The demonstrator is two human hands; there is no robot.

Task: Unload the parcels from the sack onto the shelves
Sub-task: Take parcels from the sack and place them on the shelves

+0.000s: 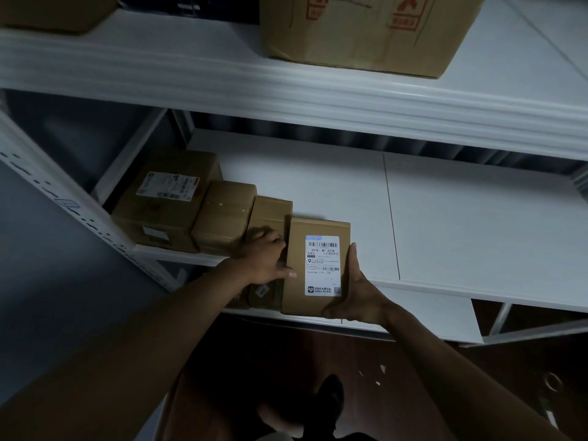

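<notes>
A flat brown parcel (318, 230) with a white barcode label lies at the front of the white middle shelf (445, 233), overhanging its front edge. My left hand (267, 256) grips its left edge, thumb on top and fingers down between it and the neighbouring box. My right hand (356, 294) holds its right side and near right corner, fingers along the edge and thumb at the front. Left of it stand three brown boxes in a row: a large labelled one (165, 198), a taped one (226, 214) and a narrow one (270, 211). The sack is out of view.
A large carton (366, 33) with red print sits on the upper shelf (286, 90), and another carton (47, 11) is at its left. Small boxes (264, 294) show on the shelf below. The rack's perforated post (79, 218) runs down the left. Dark floor and my shoe (331, 396) lie beneath.
</notes>
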